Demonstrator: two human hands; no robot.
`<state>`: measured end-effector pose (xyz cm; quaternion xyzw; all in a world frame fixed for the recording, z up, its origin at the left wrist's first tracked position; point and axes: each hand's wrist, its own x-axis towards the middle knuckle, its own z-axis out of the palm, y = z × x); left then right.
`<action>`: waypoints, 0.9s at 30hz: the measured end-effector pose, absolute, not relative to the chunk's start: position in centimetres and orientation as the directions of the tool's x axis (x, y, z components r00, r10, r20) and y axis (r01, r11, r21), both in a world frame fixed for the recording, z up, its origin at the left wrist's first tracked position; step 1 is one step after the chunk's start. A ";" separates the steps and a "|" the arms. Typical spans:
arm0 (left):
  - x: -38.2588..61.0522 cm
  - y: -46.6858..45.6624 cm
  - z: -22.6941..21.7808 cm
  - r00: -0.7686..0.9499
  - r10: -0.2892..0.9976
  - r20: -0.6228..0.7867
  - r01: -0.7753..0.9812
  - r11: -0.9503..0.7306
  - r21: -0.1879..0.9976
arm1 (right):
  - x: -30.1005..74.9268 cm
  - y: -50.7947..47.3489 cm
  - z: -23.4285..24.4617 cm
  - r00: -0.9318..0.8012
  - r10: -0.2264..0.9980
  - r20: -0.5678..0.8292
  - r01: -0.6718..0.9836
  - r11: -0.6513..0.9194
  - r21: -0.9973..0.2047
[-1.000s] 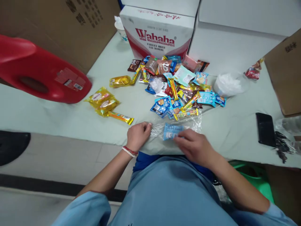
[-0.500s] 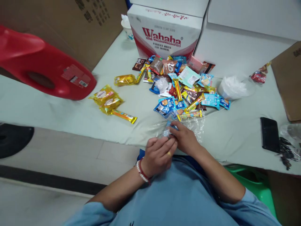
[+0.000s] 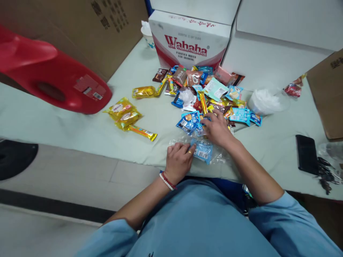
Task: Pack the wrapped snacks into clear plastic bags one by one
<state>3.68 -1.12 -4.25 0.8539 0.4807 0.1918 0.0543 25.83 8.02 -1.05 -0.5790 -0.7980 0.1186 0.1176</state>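
Note:
My left hand rests at the table's near edge, fingers curled down on the left side of a crumpled clear plastic bag. A light blue snack packet lies flat at the bag, one fingertip against its left end. My right hand reaches over the near side of a snack pile, fingers apart and bent down among the wrappers. Its fingertips partly hide yellow stick packets there. Just left of them are dark blue snack packets, and a yellow stick packet stands out behind.
Yellow packs and an orange-yellow stick lie to the left, near a large red jug. A Wahaha carton backs the pile. To the right are a tub of white plastic, a black phone and keys.
My right hand has left the light blue packet and moved forward to the pile. The packet now lies flat and visible beside my left hand, which has shifted slightly and turned palm down.

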 end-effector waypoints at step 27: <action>1.8 4.2 -3.5 0.468 0.849 0.245 0.629 -0.515 0.583 | 21.6 -4.4 -2.4 -0.405 0.911 -0.079 0.878 0.363 -0.312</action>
